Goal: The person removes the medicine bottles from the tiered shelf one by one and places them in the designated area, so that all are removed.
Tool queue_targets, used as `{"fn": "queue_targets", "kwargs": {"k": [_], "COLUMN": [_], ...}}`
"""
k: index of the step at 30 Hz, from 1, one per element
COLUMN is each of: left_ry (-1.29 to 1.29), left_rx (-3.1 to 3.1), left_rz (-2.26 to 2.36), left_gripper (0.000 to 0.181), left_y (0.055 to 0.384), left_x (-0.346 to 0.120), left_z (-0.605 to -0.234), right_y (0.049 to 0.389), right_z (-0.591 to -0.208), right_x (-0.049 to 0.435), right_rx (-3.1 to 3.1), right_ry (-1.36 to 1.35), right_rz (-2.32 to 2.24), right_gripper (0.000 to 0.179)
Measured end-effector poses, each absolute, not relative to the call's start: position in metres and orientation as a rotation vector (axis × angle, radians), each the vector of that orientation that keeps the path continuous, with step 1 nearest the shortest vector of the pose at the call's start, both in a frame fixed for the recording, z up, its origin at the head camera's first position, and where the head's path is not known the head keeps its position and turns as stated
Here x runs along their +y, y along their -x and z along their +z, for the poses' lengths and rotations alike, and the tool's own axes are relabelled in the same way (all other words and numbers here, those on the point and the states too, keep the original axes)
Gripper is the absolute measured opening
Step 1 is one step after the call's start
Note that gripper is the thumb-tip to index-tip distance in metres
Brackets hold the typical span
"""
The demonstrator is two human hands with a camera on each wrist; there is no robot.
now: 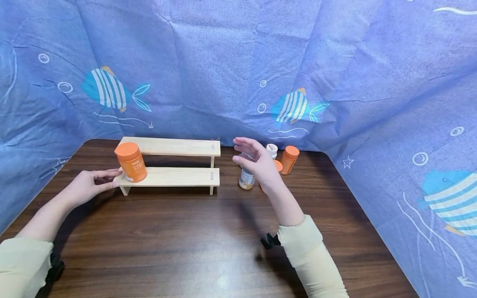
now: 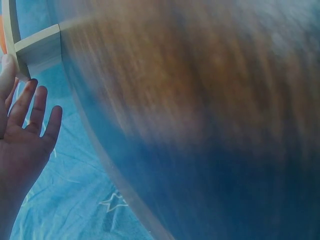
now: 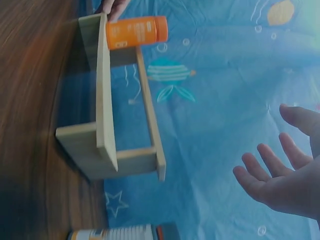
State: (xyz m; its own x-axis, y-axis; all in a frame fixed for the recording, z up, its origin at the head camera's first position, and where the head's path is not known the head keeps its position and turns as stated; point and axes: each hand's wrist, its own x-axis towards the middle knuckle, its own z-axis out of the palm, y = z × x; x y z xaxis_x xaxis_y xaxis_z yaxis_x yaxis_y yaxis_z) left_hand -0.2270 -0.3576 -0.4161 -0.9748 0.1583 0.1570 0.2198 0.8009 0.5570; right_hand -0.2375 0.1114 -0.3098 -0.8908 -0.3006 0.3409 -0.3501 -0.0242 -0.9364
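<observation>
My left hand [image 1: 88, 187] holds the left end of a two-step wooden shelf [image 1: 179, 177], thumb at the front and fingertips at the end of the lower board. In the left wrist view that hand [image 2: 25, 145] sits right at the board's end. An orange jar with an orange lid [image 1: 134, 166] stands upright on the lower board, close to those fingers. My right hand [image 1: 262, 165] is raised with spread, slightly bent fingers and holds nothing. It overlaps a labelled jar [image 1: 246, 179] in the head view and hides part of it. The right wrist view shows this hand [image 3: 285, 175] apart from the shelf.
Behind the right hand, another orange jar [image 1: 289, 160], a white-capped bottle [image 1: 272, 150] and a partly hidden orange lid [image 1: 278, 165] stand on the dark wood table [image 1: 179, 240]. A blue fish-patterned cloth [image 1: 223, 82] hangs around the table's back and sides.
</observation>
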Motion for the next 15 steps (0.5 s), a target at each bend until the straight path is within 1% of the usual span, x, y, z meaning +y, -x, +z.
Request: {"fn": "queue_targets", "kwargs": {"k": [15], "left_ry": [0.31], "left_rx": [-2.882], "left_rz": [-0.937], "left_gripper": [0.046], "left_y": [0.225], "left_x": [-0.357], "left_z": [-0.414], "right_y": [0.233], "right_z": [-0.291], "right_x": [0.067], "right_rx": [-2.198], "right_ry": [-0.849], "right_rz": [2.076], "right_gripper": [0.051]}}
